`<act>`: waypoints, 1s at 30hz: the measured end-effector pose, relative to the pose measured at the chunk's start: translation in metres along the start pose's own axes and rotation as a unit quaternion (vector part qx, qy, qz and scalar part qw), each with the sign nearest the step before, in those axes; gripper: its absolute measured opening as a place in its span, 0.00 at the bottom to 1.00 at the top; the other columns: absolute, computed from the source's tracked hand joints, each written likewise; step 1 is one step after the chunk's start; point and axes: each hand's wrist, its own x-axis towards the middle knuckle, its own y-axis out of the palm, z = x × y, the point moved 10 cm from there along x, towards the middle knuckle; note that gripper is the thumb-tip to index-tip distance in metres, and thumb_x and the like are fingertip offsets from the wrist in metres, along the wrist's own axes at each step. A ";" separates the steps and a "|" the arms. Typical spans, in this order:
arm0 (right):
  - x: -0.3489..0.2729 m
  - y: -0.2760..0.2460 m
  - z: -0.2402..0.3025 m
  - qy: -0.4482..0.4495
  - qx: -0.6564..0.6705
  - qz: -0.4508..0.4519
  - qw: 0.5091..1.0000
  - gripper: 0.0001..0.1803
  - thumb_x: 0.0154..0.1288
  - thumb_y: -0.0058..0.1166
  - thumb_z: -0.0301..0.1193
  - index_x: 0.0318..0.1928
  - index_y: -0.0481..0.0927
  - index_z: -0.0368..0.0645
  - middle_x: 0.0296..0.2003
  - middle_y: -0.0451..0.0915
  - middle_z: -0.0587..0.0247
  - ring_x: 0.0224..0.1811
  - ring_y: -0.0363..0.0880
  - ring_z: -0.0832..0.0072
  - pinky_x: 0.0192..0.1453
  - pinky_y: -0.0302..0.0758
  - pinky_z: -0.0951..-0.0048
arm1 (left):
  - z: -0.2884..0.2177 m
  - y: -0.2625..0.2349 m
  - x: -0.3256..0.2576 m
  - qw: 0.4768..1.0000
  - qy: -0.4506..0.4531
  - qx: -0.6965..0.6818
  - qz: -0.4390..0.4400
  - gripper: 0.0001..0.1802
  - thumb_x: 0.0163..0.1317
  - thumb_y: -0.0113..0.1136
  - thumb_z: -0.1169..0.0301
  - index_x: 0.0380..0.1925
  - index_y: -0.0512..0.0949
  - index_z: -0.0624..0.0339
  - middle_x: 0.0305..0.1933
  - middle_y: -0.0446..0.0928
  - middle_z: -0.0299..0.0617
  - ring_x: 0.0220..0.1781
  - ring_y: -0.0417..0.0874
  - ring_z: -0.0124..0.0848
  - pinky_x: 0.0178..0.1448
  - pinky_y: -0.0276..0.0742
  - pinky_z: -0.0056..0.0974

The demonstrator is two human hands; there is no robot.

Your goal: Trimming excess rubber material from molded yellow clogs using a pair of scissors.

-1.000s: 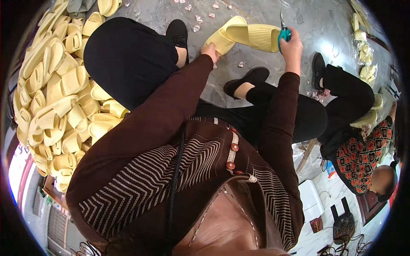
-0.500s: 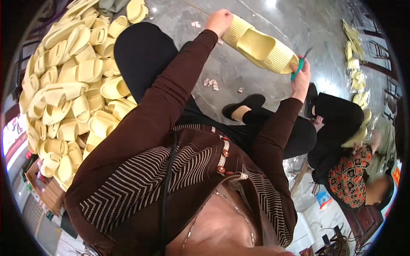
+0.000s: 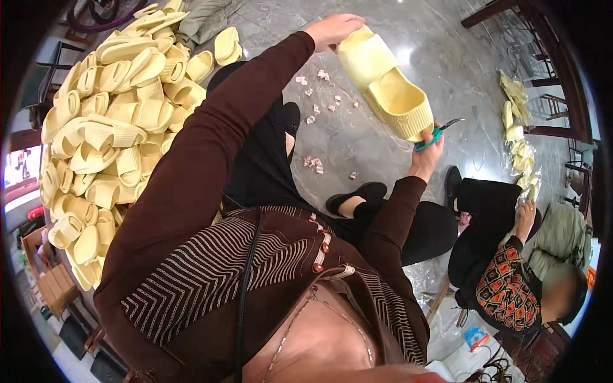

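Pale yellow slippers (image 3: 375, 62), apparently two fitted together, are stretched between my hands over the floor. My left hand (image 3: 336, 29) grips their far end, its fingers closed. At the near end, my right hand (image 3: 429, 157) pinches the edge by the ribbed strap. The same right hand also keeps hold of small scissors with green handles (image 3: 429, 138), their dark blades pointing out to the right. My right fingertips are partly hidden behind the handles and the slippers.
A large heap of yellow slippers (image 3: 105, 134) rises at my left. Crumpled paper scraps (image 3: 314, 164) dot the grey floor (image 3: 345, 143). To my right sits another person in a patterned top (image 3: 509, 290), one hand near a row of bagged slippers (image 3: 522, 153).
The slippers have swung to a steeper slant, their near end lower and tilted. My right hand has come down and left with the scissors. The other person's arm now reaches forward.
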 end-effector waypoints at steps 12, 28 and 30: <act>-0.022 -0.003 -0.062 0.045 -0.021 -0.110 0.993 0.21 0.45 0.50 0.15 0.43 0.65 0.38 0.37 0.70 0.62 0.39 0.72 0.71 0.44 0.71 0.72 | 0.052 0.027 -0.044 0.918 -0.154 -0.356 -0.081 0.13 0.60 0.40 0.66 0.34 0.72 0.63 0.31 0.73 0.41 0.34 0.75 0.29 0.38 0.72 0.35; -0.034 0.007 -0.116 0.200 -0.057 0.024 0.978 0.15 0.57 0.46 0.28 0.46 0.69 0.36 0.40 0.74 0.60 0.38 0.73 0.71 0.41 0.70 0.72 | 0.008 0.008 -0.069 0.993 -0.068 0.076 0.062 0.26 0.45 0.56 0.61 0.43 0.69 0.64 0.43 0.72 0.52 0.46 0.73 0.41 0.51 0.68 0.37; -0.044 0.046 -0.115 0.224 -0.011 0.110 0.968 0.13 0.59 0.46 0.31 0.44 0.69 0.40 0.32 0.72 0.63 0.30 0.69 0.76 0.34 0.68 0.73 | -0.022 -0.064 -0.098 0.989 -0.024 0.107 -0.098 0.25 0.43 0.56 0.62 0.42 0.70 0.64 0.42 0.72 0.53 0.45 0.73 0.42 0.49 0.69 0.39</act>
